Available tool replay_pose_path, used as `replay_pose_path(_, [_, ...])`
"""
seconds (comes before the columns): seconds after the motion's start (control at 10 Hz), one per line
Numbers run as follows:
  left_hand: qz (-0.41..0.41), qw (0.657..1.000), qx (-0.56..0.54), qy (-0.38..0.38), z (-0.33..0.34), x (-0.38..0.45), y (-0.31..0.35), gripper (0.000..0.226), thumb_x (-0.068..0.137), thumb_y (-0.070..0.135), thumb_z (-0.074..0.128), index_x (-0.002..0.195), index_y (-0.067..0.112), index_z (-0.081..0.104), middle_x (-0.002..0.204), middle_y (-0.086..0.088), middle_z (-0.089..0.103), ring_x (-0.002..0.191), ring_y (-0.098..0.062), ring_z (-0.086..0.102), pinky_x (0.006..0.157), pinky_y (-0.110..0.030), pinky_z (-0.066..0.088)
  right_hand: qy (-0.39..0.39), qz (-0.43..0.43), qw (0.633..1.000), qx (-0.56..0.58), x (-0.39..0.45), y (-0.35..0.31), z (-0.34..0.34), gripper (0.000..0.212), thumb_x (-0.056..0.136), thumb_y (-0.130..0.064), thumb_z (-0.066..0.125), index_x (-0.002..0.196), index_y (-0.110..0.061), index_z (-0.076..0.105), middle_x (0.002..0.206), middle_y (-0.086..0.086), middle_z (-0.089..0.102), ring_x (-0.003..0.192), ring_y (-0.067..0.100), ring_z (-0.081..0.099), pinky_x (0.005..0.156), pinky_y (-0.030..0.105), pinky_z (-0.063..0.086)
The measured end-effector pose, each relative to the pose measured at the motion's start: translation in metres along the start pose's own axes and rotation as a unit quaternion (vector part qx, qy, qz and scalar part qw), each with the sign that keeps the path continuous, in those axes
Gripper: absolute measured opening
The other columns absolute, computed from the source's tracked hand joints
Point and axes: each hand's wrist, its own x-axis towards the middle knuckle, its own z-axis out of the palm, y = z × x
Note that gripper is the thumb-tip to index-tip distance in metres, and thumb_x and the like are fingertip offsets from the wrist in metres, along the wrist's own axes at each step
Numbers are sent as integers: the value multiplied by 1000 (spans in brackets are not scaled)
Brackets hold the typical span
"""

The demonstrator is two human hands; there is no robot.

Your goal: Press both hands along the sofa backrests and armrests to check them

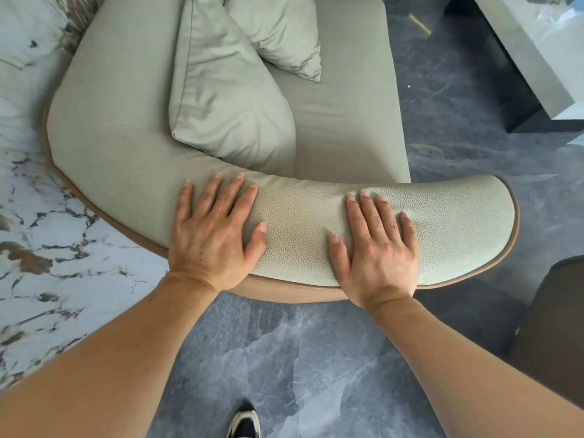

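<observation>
**A:** Head view, looking down. What do you log for the hands?

**B:** I log both flat, palms down on the sofa armrest (303, 222), the pebbled, pale grey-green curved pad with tan piping along its outer edge. Left hand (215, 235) spread wide, fingers fanned, thumb out to the side. Right hand (377, 248) also laid open, fingers closer together. Neither grips anything; they lie on the surface.

**A:** Spacing?

**B:** Apart, a bare stretch of padding between the thumbs. Left sits toward the bend where the armrest runs into the backrest (104, 99); right sits nearer the rounded free end.

**A:** Rest of the sofa?

**B:** Seat (341, 121) beyond the armrest. Large cushion (227, 105) leans in the corner against the backrest, smaller cushion (278, 30) behind it, touching.

**A:** Surroundings?

**B:** Grey marbled floor (284, 358) below the forearms, white veined slab (47, 248) at left, low table (537, 58) top right, one shoe (245, 423) at the bottom edge.
</observation>
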Motion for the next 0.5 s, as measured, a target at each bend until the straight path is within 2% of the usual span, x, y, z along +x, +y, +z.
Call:
replay_pose_path(0.3, [6, 1000, 2, -28, 0, 2, -1, 63, 87, 48, 34, 140, 17, 43, 149, -7, 45, 138, -33, 36, 115, -60, 16, -33, 16, 999, -2, -1, -5, -5, 67, 93, -56, 22, 149, -21, 28, 156, 2, 30, 145, 23, 23, 117, 51, 15])
replay_pose_path(0.4, [-2, 996, -4, -86, -11, 2, 0, 67, 87, 51, 27, 144, 17, 38, 153, -7, 38, 142, -32, 30, 116, -60, 13, -110, 31, 993, -11, 0, -6, -17, 71, 90, -62, 5, 152, -27, 3, 162, -5, 6, 148, 16, -1, 119, 45, -4])
replay_pose_path(0.5, [0, 991, -3, -134, -23, 3, 2, 71, 88, 54, 15, 148, 18, 30, 158, -6, 28, 145, -31, 21, 118, -57, 9, -151, 37, 988, -17, -2, -3, -30, 72, 86, -64, -7, 149, -29, -13, 161, -8, -10, 146, 14, -14, 116, 42, -16])
